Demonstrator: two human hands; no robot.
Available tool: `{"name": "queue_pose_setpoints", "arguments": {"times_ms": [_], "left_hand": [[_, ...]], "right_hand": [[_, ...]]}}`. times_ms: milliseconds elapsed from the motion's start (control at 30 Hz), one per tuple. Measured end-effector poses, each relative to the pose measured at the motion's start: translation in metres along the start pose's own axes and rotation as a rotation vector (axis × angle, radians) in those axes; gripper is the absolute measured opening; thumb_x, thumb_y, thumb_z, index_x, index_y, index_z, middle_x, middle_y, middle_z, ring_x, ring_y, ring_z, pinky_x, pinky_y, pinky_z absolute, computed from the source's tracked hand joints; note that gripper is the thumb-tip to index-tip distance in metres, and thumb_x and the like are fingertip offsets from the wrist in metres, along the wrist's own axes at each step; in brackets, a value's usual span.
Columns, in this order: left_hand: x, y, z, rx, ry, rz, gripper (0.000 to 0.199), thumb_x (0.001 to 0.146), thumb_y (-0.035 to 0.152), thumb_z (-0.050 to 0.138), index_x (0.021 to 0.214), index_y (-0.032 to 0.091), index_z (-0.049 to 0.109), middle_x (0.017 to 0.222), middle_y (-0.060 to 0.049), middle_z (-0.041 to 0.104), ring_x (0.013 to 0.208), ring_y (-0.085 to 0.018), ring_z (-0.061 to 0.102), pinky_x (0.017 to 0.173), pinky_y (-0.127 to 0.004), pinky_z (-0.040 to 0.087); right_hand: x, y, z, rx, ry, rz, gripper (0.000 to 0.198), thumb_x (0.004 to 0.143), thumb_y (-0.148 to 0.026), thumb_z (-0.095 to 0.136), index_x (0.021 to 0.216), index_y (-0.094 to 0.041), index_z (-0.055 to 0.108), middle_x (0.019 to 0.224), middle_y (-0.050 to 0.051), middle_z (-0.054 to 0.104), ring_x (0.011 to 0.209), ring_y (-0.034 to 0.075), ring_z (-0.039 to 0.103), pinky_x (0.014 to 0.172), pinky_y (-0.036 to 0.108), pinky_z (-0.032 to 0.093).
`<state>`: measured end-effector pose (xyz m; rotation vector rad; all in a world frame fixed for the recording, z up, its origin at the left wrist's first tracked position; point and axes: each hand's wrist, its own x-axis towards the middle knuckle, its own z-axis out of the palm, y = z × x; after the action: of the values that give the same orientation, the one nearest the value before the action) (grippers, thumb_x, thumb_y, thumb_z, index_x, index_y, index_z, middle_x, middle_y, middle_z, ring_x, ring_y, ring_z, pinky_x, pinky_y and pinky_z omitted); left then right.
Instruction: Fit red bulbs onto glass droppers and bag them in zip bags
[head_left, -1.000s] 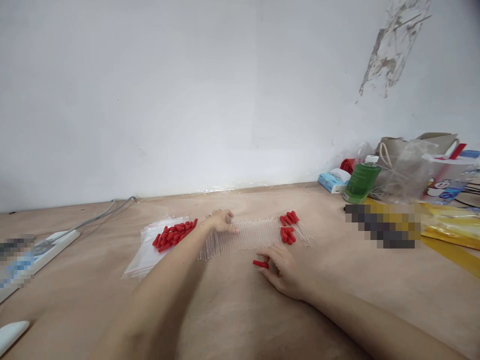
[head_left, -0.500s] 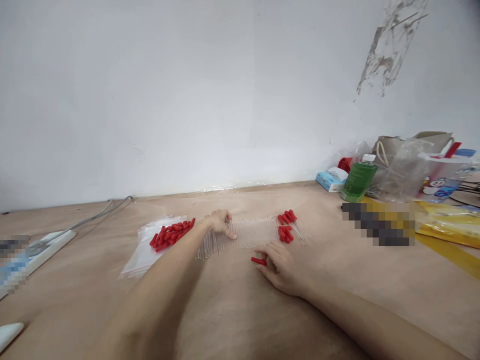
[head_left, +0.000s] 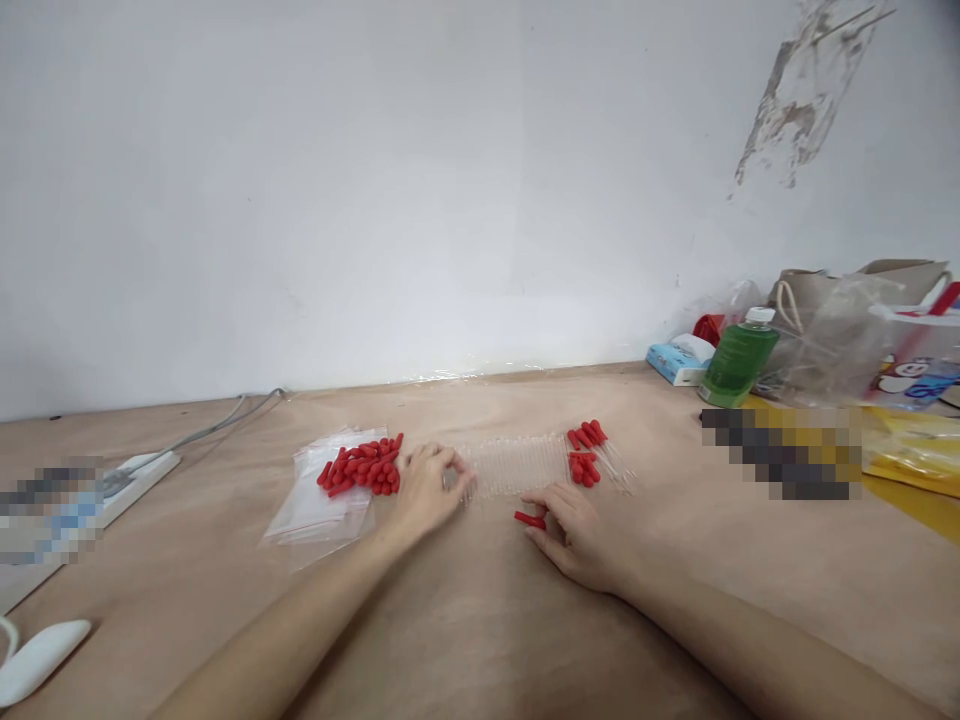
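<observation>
One bulb pinched: the right hand (head_left: 574, 535) has a red rubber bulb (head_left: 527, 519) caught lightly between thumb and fingertips, near the front of the tube row.
Left hand: the left hand (head_left: 427, 492) curls at the left end of the tube row, thumb and forefinger slightly apart; whether it grasps anything, I cannot tell.
Clear tubes: the tube row (head_left: 517, 467) lies side by side on the wooden tabletop (head_left: 450, 630), apparently bare.
Capped: a few bulb-topped droppers (head_left: 589, 433) at the right, clear stems slanting toward the lower right.
Uncertain: the small bulb cluster (head_left: 583, 469) just below; fitted or loose, too small to tell.
Loose bulbs: the bulb heap (head_left: 364, 465) on plastic zip bags (head_left: 319, 505), left of the left hand.
Progress: seemingly early; few tubes are capped, most remain without bulbs.
</observation>
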<state>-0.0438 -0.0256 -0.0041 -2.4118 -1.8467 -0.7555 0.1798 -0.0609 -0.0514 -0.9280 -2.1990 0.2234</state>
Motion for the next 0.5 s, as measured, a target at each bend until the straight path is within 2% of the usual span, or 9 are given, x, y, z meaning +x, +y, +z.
{"name": "queue_pose_setpoints", "arguments": {"times_ms": [133, 267, 400, 500], "left_hand": [[-0.03, 0.017, 0.013, 0.08, 0.041, 0.047, 0.032, 0.077, 0.049, 0.05, 0.067, 0.019, 0.057, 0.075, -0.004, 0.055, 0.081, -0.023, 0.049, 0.075, -0.039, 0.028], [-0.041, 0.023, 0.019, 0.118, 0.01, 0.04, 0.03, 0.081, 0.042, 0.047, 0.063, 0.019, 0.055, 0.072, -0.004, 0.054, 0.079, -0.023, 0.049, 0.074, -0.04, 0.028], [-0.057, 0.012, 0.005, 0.012, -0.076, 0.04, 0.023, 0.077, 0.039, 0.052, 0.066, 0.019, 0.054, 0.074, -0.003, 0.055, 0.078, -0.022, 0.049, 0.073, -0.038, 0.029], [-0.068, -0.002, -0.012, -0.086, -0.224, 0.037, 0.021, 0.073, 0.04, 0.056, 0.07, 0.02, 0.052, 0.074, 0.0, 0.056, 0.074, -0.02, 0.05, 0.071, -0.035, 0.03]], "right_hand": [[0.0, 0.001, 0.0, -0.001, 0.001, -0.001, 0.025, 0.08, -0.022, 0.048, 0.105, -0.018, 0.051, 0.085, 0.006, 0.058, 0.082, 0.019, 0.053, 0.071, 0.032, 0.042], [0.0, 0.001, 0.001, 0.005, 0.003, -0.002, 0.026, 0.08, -0.022, 0.047, 0.106, -0.018, 0.051, 0.084, 0.006, 0.058, 0.081, 0.018, 0.053, 0.071, 0.032, 0.042], [-0.001, 0.001, 0.002, 0.005, 0.015, -0.003, 0.027, 0.079, -0.022, 0.048, 0.106, -0.018, 0.051, 0.084, 0.006, 0.059, 0.081, 0.018, 0.054, 0.07, 0.032, 0.042], [0.0, 0.002, 0.001, -0.001, 0.006, -0.008, 0.027, 0.079, -0.022, 0.048, 0.106, -0.018, 0.052, 0.084, 0.006, 0.058, 0.079, 0.018, 0.053, 0.07, 0.032, 0.042]]}}
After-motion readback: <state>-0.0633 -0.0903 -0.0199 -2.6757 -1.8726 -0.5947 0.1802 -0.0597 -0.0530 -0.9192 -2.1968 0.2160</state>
